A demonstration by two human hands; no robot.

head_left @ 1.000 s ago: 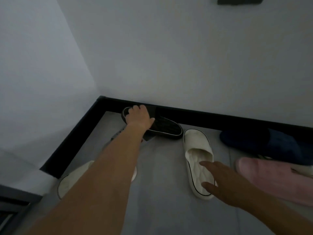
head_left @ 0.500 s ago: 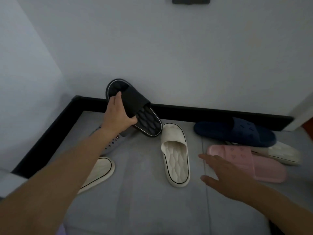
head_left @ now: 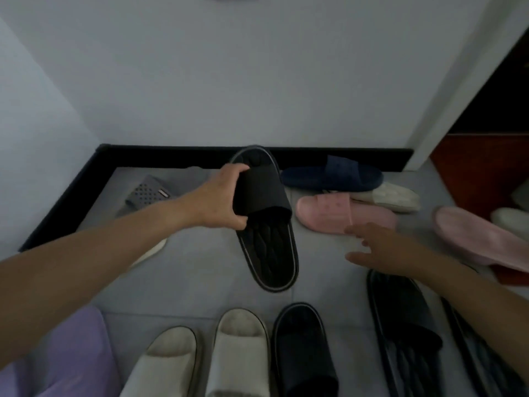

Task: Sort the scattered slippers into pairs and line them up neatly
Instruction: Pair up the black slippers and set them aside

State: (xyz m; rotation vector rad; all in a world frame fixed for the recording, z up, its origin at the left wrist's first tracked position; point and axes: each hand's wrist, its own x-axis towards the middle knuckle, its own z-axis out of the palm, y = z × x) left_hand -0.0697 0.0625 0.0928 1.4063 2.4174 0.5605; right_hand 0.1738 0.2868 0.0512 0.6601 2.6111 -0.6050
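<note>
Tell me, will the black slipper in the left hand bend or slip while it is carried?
The black quilted-footbed slide slipper is probably fairly stiff: its sole looks straight though the left hand holds only the broad strap. It seems light, one hand carrying it. Slipping looks unlikely, since fingers and thumb curl round the strap.

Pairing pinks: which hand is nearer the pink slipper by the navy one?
Right. Right hand at the near edge of the pink slipper; left hand grips the black slipper beside it.
</note>
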